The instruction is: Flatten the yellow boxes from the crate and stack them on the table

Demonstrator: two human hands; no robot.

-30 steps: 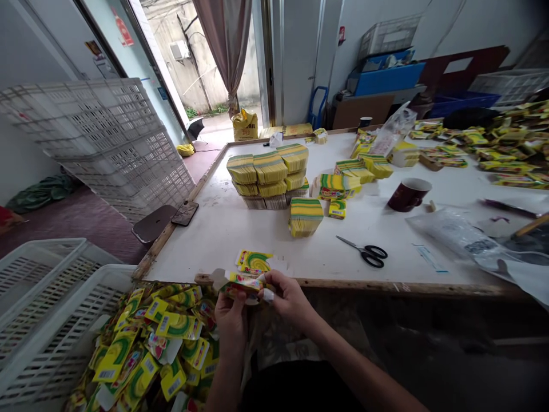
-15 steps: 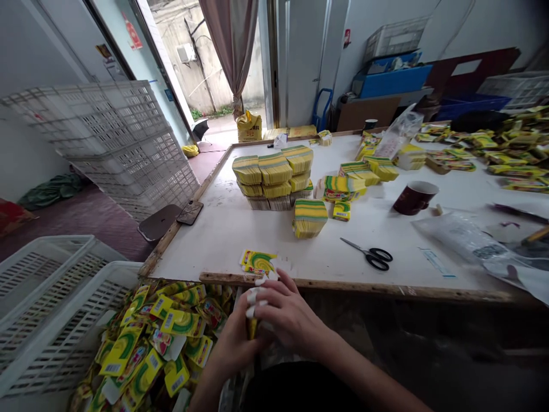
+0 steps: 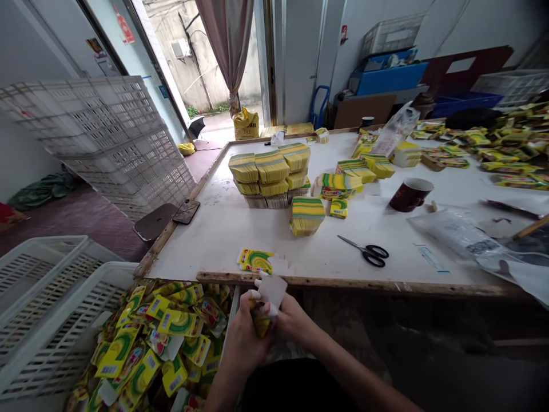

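Note:
Just in front of the table's near edge, my left hand (image 3: 244, 327) is closed around a small yellow carton (image 3: 261, 325). My right hand (image 3: 288, 321) grips the same carton from the other side, its fingers near a raised white flap (image 3: 273, 289). Some fingertips wear white covers. Beyond my hands, a flat yellow-green carton (image 3: 256, 260) with white flaps lies on the table. Below left, many printed cartons (image 3: 180, 323) fill a white plastic crate (image 3: 32, 343). Parts of the held carton are hidden by my fingers.
Bundled stacks of yellow cartons (image 3: 271, 167) stand mid-table, with a single bundle (image 3: 307, 216) nearer. Black-handled scissors (image 3: 372, 253), a dark mug (image 3: 410, 195) and clear plastic bags (image 3: 463, 232) are to the right. A phone (image 3: 186, 212) lies at the left edge, beside stacked crates (image 3: 107, 131).
My right hand has drawn back and turned from over the carton to its right side. The white flap and more of the carton's yellow side now show between my hands.

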